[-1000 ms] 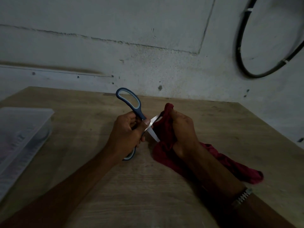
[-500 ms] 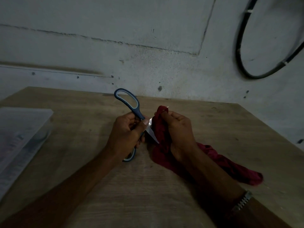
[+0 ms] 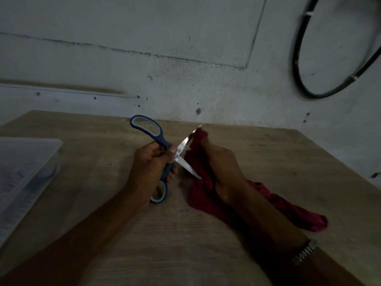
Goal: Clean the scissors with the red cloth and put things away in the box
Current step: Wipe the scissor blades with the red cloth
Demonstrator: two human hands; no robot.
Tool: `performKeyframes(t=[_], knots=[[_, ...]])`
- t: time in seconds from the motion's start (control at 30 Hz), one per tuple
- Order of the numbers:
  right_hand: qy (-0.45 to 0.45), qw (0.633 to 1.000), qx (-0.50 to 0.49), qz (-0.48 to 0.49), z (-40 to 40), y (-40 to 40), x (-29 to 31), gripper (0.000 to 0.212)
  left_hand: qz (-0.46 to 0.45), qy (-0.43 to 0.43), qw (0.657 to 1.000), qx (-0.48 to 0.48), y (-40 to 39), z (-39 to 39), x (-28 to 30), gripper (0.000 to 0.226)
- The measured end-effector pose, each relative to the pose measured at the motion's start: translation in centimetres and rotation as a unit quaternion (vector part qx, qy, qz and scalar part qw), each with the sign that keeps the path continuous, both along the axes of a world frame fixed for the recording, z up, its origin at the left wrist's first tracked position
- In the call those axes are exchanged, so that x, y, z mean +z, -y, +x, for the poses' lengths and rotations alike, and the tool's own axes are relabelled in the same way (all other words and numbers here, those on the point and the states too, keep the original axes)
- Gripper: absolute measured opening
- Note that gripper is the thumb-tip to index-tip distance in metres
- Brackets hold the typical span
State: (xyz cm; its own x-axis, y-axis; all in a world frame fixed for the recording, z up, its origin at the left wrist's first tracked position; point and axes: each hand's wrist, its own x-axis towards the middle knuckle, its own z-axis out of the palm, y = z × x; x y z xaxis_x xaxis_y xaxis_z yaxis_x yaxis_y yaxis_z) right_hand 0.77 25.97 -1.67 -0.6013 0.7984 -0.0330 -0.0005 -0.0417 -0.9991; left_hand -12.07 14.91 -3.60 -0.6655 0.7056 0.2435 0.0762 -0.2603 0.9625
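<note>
We hold scissors (image 3: pixel 165 159) open, L hand (image 3: pixel 151 168) fingers wrapped tight round dark handles nr pivot. Change vs 0.5 s ago: R hand (image 3: pixel 218 164) w/ red cloth (image 3: pixel 203 182) has slid up far blade; tip now bare past cloth, more steel showing. R fingers pinch cloth shut vs blade. Means one wipe stroke abt done; near blade likely next. Box (image 3: pixel 24 174) far left on table (image 3: pixel 185 244), nothing stowed yet.

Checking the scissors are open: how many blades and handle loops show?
2 blades: one points up toward the wall, one down into the cloth. 2 loops: one above the left hand, one below it.
</note>
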Motion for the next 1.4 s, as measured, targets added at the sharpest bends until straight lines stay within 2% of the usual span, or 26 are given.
performKeyframes(t=[0.1, 0.27, 0.43, 0.57, 0.63, 0.7, 0.77, 0.87, 1.03, 1.2, 1.3, 1.4], knots=[[-0.004, 0.996, 0.047, 0.071, -0.8, 0.9, -0.8, 0.03, 0.012, 0.001, 1.0, -0.002, 0.0, 0.0, 0.0, 0.008], [-0.055, 0.998, 0.019, 0.022, -0.5, 1.0, -0.3, 0.021, 0.01, -0.049, 0.999, -0.022, -0.1, 0.1, -0.1, 0.008], [-0.046, 0.997, -0.036, 0.054, -0.6, 1.0, 0.3, 0.019, 0.02, -0.049, 0.998, -0.025, 0.0, 0.5, 0.2, 0.014], [-0.035, 0.996, -0.079, 0.012, -0.5, 0.9, 0.0, 0.05, 0.004, -0.06, 0.998, -0.031, -0.3, 0.8, -0.2, 0.013], [-0.02, 0.996, -0.08, -0.035, -0.4, 0.6, -0.1, 0.056, -0.006, -0.061, 0.998, -0.025, -0.4, 0.8, -0.4, 0.011], [-0.009, 0.998, -0.037, -0.049, -0.4, 0.3, -0.2, 0.045, -0.009, -0.058, 0.998, -0.011, -0.4, 0.6, -0.4, 0.011], [-0.015, 0.999, 0.025, -0.021, -0.4, 0.1, -0.5, 0.029, -0.004, -0.049, 0.999, -0.007, -0.2, 0.3, -0.3, 0.011], [-0.048, 0.997, 0.051, -0.014, -0.5, 0.4, -0.1, 0.02, 0.004, -0.042, 0.999, -0.028, 0.1, 0.2, 0.0, 0.01], [-0.126, 0.99, -0.015, -0.062, -0.1, -0.5, 1.1, 0.028, 0.006, -0.057, 0.997, -0.048, 0.4, 0.2, 0.2, 0.004], [-0.125, 0.987, -0.097, 0.007, 0.7, -1.9, 1.3, 0.02, -0.017, -0.072, 0.997, -0.037, 0.4, 0.2, 0.4, 0.012], [-0.113, 0.99, -0.064, 0.054, 0.7, -0.9, 1.5, 0.034, -0.012, -0.067, 0.998, -0.014, 0.4, -0.1, 0.5, 0.009], [-0.038, 0.995, 0.018, 0.085, -0.2, 0.9, 0.6, 0.054, -0.009, -0.057, 0.998, -0.008, 0.5, -0.2, 0.4, 0.009]])
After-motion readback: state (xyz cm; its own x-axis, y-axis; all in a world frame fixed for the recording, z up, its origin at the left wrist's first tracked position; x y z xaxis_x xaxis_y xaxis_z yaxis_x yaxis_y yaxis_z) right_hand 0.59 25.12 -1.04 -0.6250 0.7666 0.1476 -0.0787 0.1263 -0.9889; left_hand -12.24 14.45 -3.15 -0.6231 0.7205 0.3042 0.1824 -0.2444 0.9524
